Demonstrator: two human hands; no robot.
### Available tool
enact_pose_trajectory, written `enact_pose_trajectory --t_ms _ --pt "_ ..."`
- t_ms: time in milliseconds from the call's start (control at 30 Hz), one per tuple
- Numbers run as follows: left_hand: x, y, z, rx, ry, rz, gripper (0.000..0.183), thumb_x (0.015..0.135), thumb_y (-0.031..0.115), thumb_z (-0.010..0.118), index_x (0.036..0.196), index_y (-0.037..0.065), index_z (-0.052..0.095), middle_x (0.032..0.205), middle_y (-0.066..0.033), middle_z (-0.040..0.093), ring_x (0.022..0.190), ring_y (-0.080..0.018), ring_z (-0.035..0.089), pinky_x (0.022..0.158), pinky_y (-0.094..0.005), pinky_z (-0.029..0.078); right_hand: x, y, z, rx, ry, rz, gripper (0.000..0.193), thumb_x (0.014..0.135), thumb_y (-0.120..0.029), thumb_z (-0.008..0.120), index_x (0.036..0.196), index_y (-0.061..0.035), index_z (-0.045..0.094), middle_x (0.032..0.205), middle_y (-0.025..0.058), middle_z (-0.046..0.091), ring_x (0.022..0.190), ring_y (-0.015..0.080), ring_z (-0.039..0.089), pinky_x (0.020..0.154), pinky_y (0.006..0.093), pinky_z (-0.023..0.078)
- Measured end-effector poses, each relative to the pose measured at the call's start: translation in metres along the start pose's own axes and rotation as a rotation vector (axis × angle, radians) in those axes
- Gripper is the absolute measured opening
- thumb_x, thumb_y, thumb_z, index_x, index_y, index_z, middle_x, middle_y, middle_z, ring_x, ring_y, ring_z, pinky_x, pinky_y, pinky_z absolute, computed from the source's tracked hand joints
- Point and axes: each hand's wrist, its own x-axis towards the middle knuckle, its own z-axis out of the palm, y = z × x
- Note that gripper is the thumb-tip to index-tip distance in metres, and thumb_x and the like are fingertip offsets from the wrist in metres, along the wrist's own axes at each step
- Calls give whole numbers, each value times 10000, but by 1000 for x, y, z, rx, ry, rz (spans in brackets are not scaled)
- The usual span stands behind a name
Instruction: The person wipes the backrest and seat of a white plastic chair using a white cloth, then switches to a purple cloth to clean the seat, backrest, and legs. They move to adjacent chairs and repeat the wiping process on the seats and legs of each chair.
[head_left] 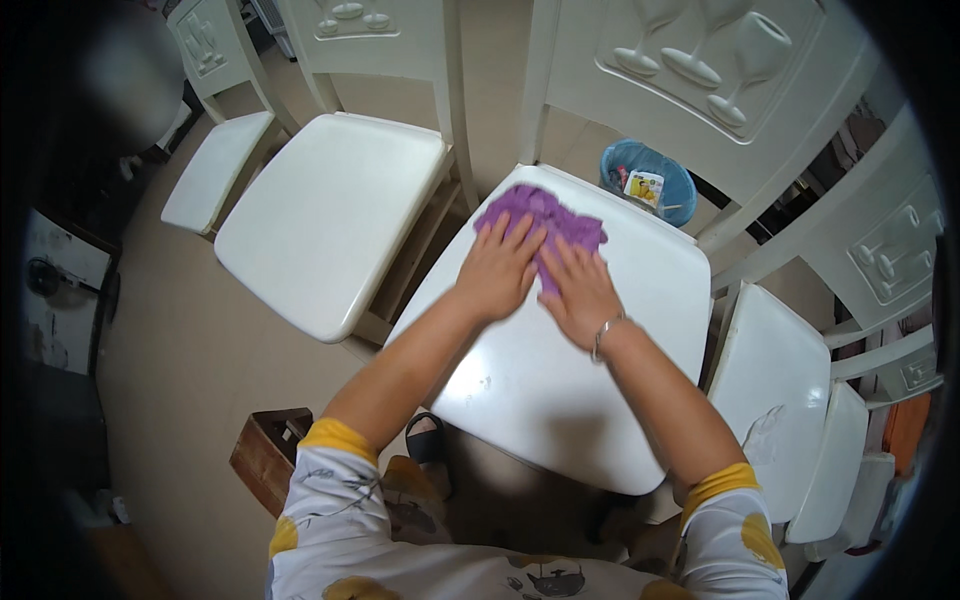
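A crumpled purple cloth (540,207) lies on the far part of a glossy white chair seat (520,385) in front of me. My left hand (500,268) rests flat on the cloth's left side, fingers spread and pointing away from me. Beside it, my right hand (582,298) presses on the cloth's near right part, its fingers also stretched out. A silver bracelet (603,338) circles my right wrist. Both palms face down, and neither hand's fingers are wrapped around the cloth. Small droplets or marks show on the seat's near left area.
Behind the seat rises a white chair back (690,70) with moulded glass shapes. More white chairs stand left (335,205) and right (770,365). A bin with a blue liner (625,160) holds rubbish behind the seat. A brown wooden stool (265,455) is by my left foot.
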Motion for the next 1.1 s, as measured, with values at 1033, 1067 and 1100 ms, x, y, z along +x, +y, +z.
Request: enact_pose_trajectory --t_ms 1033,1067,1100 --pt "-231 -11 -56 -163 346 -265 151 719 -24 606 866 4 625 963 -168 607 934 -365 569 813 -424 471 -70 -212 27 217 -116 -149 486 942 -220 459 1413 -117 397 1507 102 320 1384 302 281 1154 445 165" --pt "-234 4 -54 -157 365 -249 150 721 -23 596 862 12 632 970 -159 606 944 -364 560 820 -433 467 -85 -206 26 227 -77 -145 482 936 -206 465 1406 -115 405 1499 102 333 1379 300 292 1153 446 172" --pt "-235 22 -54 -163 357 -256 185 714 -25 592 888 16 640 991 -154 605 991 -368 543 851 -432 461 -98 -202 24 240 -39 -146 478 931 -191 470 1399 -114 414 1492 102 345 1374 298 302 1151 447 179"
